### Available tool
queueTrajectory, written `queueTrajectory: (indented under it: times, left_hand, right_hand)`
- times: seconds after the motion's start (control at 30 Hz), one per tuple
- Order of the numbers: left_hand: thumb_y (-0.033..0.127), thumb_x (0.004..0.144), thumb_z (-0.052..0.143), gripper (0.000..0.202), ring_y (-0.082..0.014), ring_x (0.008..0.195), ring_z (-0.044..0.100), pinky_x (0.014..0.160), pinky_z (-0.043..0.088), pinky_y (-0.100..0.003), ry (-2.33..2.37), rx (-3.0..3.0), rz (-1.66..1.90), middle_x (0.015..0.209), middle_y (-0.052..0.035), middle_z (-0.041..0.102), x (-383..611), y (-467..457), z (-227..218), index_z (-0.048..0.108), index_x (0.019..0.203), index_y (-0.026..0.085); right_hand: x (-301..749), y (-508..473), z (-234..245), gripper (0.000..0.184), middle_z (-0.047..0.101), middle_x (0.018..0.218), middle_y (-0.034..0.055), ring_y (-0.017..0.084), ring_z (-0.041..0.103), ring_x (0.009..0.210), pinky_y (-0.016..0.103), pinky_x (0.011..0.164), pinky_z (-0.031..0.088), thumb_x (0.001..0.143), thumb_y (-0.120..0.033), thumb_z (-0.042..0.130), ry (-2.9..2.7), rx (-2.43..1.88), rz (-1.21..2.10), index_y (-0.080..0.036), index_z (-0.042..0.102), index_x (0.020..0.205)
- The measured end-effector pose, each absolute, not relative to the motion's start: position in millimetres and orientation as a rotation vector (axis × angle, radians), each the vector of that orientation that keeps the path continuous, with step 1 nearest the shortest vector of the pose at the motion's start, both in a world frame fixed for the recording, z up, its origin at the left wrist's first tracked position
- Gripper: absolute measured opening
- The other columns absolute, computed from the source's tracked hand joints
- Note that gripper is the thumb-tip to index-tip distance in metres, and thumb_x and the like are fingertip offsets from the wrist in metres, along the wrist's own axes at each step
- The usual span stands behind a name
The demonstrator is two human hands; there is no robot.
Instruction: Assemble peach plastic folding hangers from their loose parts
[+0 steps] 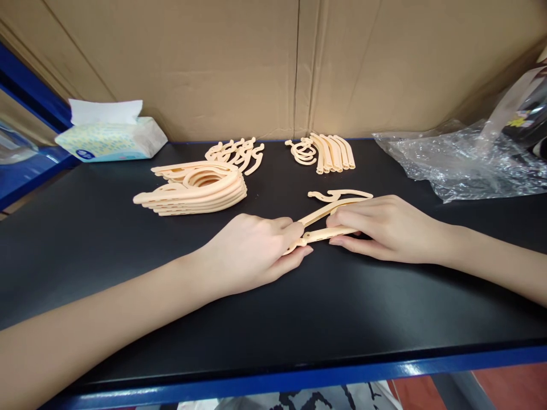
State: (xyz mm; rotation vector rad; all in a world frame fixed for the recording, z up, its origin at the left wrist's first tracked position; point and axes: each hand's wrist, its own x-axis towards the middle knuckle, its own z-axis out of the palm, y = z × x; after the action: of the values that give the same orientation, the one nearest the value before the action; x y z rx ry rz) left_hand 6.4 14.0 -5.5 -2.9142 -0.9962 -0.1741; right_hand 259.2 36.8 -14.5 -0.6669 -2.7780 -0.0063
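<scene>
Both hands meet over a cream plastic folding clothes hanger on the black table. My left hand is closed around its hook end, thumb and fingers pinching the joint. On the other side, my right hand grips the hanger's arms, which spread slightly apart; its fingertips hide part of them. Just beyond the right fingers lies another curved cream piece. A neat stack of cream hangers rests to the left of the hands.
Several loose hooks lie at the back, with curved pieces and a row of hanger arms to their right. A tissue pack sits back left, a clear plastic bag back right. A blue frame edges the table.
</scene>
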Motion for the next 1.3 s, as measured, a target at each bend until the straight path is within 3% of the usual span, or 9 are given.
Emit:
queueTrajectory:
  times: [1.3]
  left_hand:
    - [0.040, 0.099, 0.045, 0.030, -0.0138, 0.052, 0.054, 0.047, 0.028, -0.026, -1.022, -2.961, -0.184, 0.069, 0.0027, 0.057, 6.8, 13.1, -1.3, 0.051, 0.079, 0.018]
  right_hand:
    - [255.5, 31.7, -11.8, 0.014, 0.070, 0.082, 0.0018, 0.013, 0.067, 0.077, 0.023, 0.069, 0.049, 0.099, -0.026, 0.050, -2.610, -0.433, -0.185, -0.017, 0.060, 0.096]
